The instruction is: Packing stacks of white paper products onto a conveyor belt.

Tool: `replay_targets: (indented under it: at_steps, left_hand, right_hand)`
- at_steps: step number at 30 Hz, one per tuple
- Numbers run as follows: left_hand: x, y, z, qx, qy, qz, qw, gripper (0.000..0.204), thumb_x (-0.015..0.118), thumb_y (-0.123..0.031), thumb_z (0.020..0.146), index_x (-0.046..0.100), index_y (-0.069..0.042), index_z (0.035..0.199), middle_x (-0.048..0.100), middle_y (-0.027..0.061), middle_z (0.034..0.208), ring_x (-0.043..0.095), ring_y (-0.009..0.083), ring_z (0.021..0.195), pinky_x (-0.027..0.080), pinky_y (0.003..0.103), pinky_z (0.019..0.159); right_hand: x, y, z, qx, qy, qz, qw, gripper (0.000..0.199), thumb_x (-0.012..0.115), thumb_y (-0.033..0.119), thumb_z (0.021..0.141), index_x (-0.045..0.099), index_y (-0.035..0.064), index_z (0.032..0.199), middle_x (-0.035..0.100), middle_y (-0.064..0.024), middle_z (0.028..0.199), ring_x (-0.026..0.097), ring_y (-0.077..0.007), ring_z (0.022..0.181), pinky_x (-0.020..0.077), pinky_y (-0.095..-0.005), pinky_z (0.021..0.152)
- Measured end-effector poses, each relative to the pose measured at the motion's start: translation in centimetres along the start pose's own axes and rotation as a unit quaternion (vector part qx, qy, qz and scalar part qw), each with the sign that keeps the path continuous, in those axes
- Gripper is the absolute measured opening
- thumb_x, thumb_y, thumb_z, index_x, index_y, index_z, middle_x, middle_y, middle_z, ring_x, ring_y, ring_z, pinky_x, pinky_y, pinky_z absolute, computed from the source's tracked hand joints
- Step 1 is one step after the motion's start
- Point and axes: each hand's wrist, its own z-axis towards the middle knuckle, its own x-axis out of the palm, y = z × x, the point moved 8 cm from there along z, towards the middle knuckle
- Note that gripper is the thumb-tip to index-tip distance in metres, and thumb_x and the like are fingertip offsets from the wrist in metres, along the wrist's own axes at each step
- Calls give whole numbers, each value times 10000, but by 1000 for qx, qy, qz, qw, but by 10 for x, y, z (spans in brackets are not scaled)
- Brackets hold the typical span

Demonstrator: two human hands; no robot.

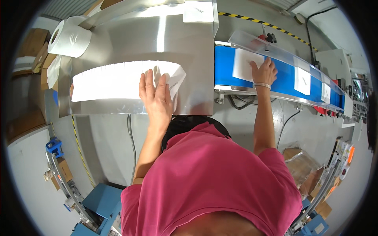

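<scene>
**Envelopes fanned on steel, one on the belt**

Left hand (155,96) flat, fingers spread, pressing the long row of thin white paper envelopes (118,80) on the stainless steel tabletop (189,47). Light, floppy, slippery; best pinched by the edge. Farther, right hand (263,71) open-palmed on one white envelope (246,65) lying on the blue conveyor belt (283,76).

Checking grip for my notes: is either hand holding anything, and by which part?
Nothing gripped. Left hand lies flat on the envelope row's right end; right hand presses an envelope.
</scene>
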Motion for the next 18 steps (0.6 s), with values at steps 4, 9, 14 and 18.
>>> replay_targets:
  at_steps: [4, 9, 14, 18]
  left_hand:
    - [2, -1, -2, 17, 22, 13, 1000, 267, 642, -37, 799, 664, -80, 1061, 401, 152, 1405, 313, 409, 1314, 276, 530, 1039]
    - [1, -16, 4, 54, 80, 8, 995, 301, 649, -97, 797, 649, -84, 1098, 342, 171, 1440, 230, 418, 1358, 169, 583, 1060]
    - [-4, 17, 1, -49, 29, -17, 998, 410, 627, -63, 832, 558, -72, 1236, 358, 220, 1408, 267, 434, 1328, 270, 537, 1042]
    - [-5, 17, 2, -21, 23, -10, 999, 327, 605, -38, 848, 608, -65, 1175, 423, 189, 1369, 358, 396, 1284, 350, 472, 1017]
  right_hand:
    - [-10, 97, -19, -228, 291, 436, 820, 589, 758, 218, 741, 499, 93, 1256, 525, -117, 1253, 540, -280, 1097, 472, -388, 877]
    - [-35, 203, -75, -421, 388, 520, 634, 475, 736, 190, 761, 558, 172, 1201, 424, -102, 1358, 482, -275, 1182, 457, -360, 914]
    - [14, 152, -68, -71, 438, 709, 549, 395, 674, 334, 852, 547, 28, 1067, 614, -87, 894, 547, -153, 752, 467, -311, 699]
    - [76, 35, -19, 62, 277, 446, 849, 416, 669, 407, 829, 557, 20, 932, 567, -118, 717, 504, -216, 636, 449, -334, 604]
